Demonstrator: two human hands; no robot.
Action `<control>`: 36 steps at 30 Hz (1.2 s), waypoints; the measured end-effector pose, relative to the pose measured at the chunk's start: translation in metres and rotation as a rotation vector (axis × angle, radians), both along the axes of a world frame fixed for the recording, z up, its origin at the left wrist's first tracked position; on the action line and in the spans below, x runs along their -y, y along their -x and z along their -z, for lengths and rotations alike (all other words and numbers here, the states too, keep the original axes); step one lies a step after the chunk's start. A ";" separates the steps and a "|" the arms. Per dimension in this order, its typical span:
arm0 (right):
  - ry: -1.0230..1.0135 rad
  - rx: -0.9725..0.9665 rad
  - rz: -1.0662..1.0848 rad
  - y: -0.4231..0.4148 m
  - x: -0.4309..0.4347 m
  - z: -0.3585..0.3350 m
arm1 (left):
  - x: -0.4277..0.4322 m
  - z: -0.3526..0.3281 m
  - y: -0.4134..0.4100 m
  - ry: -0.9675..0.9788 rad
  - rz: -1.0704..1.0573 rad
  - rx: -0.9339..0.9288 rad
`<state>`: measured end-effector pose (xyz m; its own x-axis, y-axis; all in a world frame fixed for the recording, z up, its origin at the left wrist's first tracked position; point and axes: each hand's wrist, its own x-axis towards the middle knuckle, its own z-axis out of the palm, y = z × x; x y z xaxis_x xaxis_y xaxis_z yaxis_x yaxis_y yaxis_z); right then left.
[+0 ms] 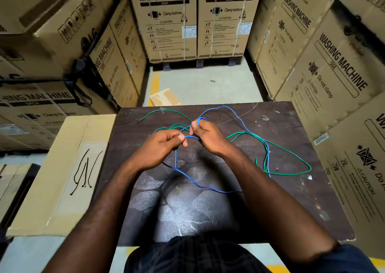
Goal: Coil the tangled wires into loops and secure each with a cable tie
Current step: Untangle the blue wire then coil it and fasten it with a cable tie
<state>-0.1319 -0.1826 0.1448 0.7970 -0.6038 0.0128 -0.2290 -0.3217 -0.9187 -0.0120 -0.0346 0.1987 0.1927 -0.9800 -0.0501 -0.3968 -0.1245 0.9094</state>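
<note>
A blue wire (200, 184) and a green wire (291, 154) lie tangled across a dark table (281, 127). My left hand (160, 148) pinches the blue wire between thumb and fingers at the table's middle. My right hand (208, 136) sits just to its right, with the blue wire wound around its raised fingertips. A short blue stretch runs between the two hands. Loose blue loops trail toward me and to the far edge. Green loops spread out to the right and far left.
Several black cable ties (85, 170) lie on a flat cardboard box (41, 200) left of the table. Tall washing machine cartons (173, 21) wall in the space on three sides. A cardboard scrap (164, 98) lies on the floor beyond the table.
</note>
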 end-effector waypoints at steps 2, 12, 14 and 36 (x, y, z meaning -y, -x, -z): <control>0.048 -0.053 -0.004 0.001 -0.003 0.001 | 0.004 -0.006 -0.003 0.019 -0.027 0.117; 0.037 -0.069 -0.158 0.014 -0.019 -0.013 | 0.018 -0.024 -0.019 0.006 -0.074 0.266; -0.021 -0.038 -0.175 0.016 -0.023 -0.018 | 0.022 -0.017 -0.021 0.033 -0.162 0.205; -0.762 0.488 -0.051 0.002 -0.011 -0.085 | 0.004 0.099 0.014 -0.175 -0.198 0.120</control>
<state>-0.1337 -0.1715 0.2301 0.8339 -0.5510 -0.0322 0.2398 0.4142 -0.8780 -0.0262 -0.0383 0.0994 0.3942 -0.9012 -0.1800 -0.4525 -0.3608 0.8156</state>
